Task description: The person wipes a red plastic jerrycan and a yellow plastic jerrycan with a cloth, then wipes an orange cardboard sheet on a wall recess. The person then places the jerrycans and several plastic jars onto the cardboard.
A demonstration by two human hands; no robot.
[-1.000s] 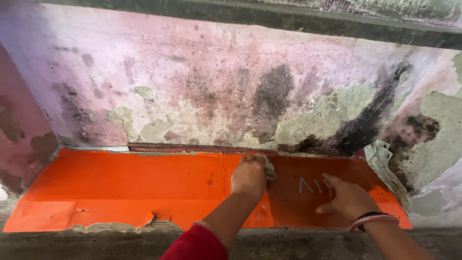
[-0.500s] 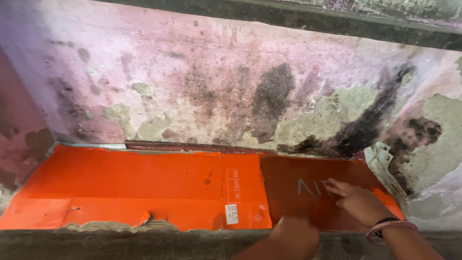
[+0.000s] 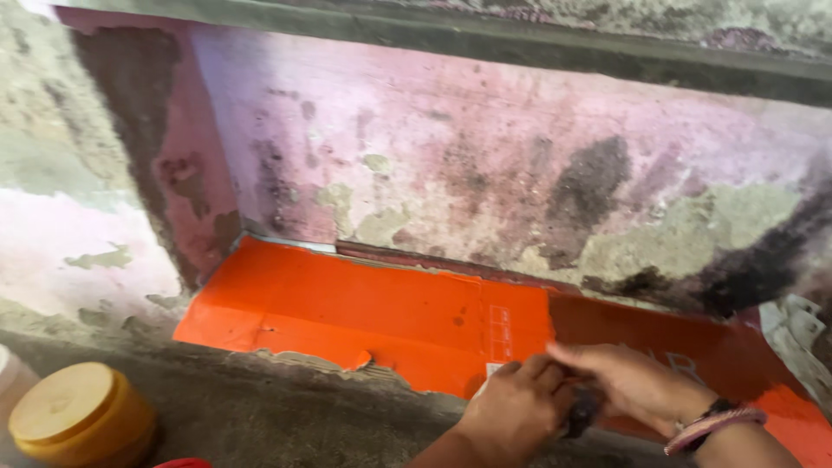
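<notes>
A small dark object (image 3: 582,414) sits between the two hands at the front edge of the orange sheet (image 3: 364,303); it is blurred and mostly covered, so its kind cannot be told. The left hand (image 3: 516,414) is curled over it from the near side, knuckles up, its grip clenched, though whether the fingers actually clasp the object cannot be told. The right hand (image 3: 637,381) lies just beside it and partly over it, fingers stretched toward the left across the sheet; its grip looks loose and flat rather than closed, and whether it pinches anything cannot be told. The right wrist carries a pale bangle and a dark band (image 3: 715,419).

The orange sheet lines the floor of a recessed wall niche. Its left part is bright orange, its right part a darker red-orange with faint pale markings, and its front edge is torn and ragged left of the hands. Behind the sheet rises the stained back wall (image 3: 485,165), pink with black and greenish patches where paint has peeled. In front of the sheet runs a rough grey ledge (image 3: 260,407). Well to the left of the sheet, on that ledge, stands a yellow round jar (image 3: 82,425) with a pale lid. At the sheet's right end, crumpled pale paper (image 3: 793,325) shows against the wall.
</notes>
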